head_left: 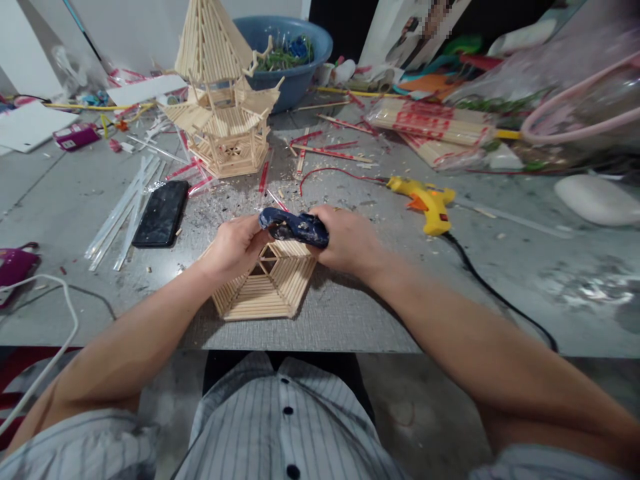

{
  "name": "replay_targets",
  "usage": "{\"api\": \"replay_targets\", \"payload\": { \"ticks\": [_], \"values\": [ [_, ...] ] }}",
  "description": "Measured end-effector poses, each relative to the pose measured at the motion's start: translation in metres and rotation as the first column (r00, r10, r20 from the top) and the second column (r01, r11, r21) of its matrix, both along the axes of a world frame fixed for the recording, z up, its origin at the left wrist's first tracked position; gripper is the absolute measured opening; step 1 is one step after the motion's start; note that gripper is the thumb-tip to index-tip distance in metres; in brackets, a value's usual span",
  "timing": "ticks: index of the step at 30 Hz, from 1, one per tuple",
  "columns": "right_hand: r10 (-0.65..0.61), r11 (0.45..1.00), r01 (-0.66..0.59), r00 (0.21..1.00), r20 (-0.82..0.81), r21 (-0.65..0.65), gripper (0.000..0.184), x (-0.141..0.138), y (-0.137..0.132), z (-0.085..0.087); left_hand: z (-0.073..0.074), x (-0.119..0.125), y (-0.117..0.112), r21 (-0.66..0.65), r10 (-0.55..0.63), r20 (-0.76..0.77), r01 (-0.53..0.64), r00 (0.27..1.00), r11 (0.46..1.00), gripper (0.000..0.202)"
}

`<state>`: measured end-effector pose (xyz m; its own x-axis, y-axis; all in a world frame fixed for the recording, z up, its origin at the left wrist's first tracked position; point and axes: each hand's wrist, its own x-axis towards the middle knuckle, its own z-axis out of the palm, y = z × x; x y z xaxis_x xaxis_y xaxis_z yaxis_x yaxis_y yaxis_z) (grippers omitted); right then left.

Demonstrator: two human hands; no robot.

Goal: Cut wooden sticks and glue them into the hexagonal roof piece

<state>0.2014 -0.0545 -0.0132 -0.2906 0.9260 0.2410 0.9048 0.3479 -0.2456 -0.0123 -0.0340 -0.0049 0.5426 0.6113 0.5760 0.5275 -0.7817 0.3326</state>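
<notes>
My right hand [345, 237] is wrapped round a scuffed dark blue hand tool [300, 228] with a curved, looped end; its exact kind is unclear. Closed at the looped left end is my left hand [235, 243], its fingertips pinched beside the tool. Anything between those fingertips is too small or hidden to make out. Below both hands a six-sided panel of wooden sticks [260, 297] lies on the table, with an open lattice at its middle. The hands partly cover its far edge.
A stick-built pagoda [217, 120] stands ahead, before a blue basin [320, 50]. A black phone [161, 213] and clear glue sticks [123, 210] lie left. Right are a yellow glue gun [430, 207] with its cord, bagged sticks [435, 123] and a white stone-like object [595, 199].
</notes>
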Motion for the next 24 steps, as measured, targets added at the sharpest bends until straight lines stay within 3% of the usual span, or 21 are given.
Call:
{"api": "replay_targets", "payload": {
  "ticks": [8, 15, 24],
  "values": [
    [-0.067, 0.997, 0.069, 0.996, 0.061, -0.039, 0.033, -0.003, -0.003, 0.007, 0.001, 0.000, -0.003, -0.142, 0.071, -0.051, -0.077, 0.996, 0.987, 0.016],
    [-0.087, 0.996, 0.088, 0.994, 0.070, -0.010, 0.031, -0.003, -0.004, 0.008, -0.001, 0.002, -0.002, -0.185, 0.077, -0.011, -0.078, 0.997, 0.980, 0.014],
    [-0.116, 0.989, 0.125, 0.988, 0.104, -0.077, 0.036, -0.005, -0.003, 0.013, -0.001, 0.003, -0.003, -0.222, 0.079, 0.023, -0.072, 0.997, 0.972, 0.016]
  ]
}}
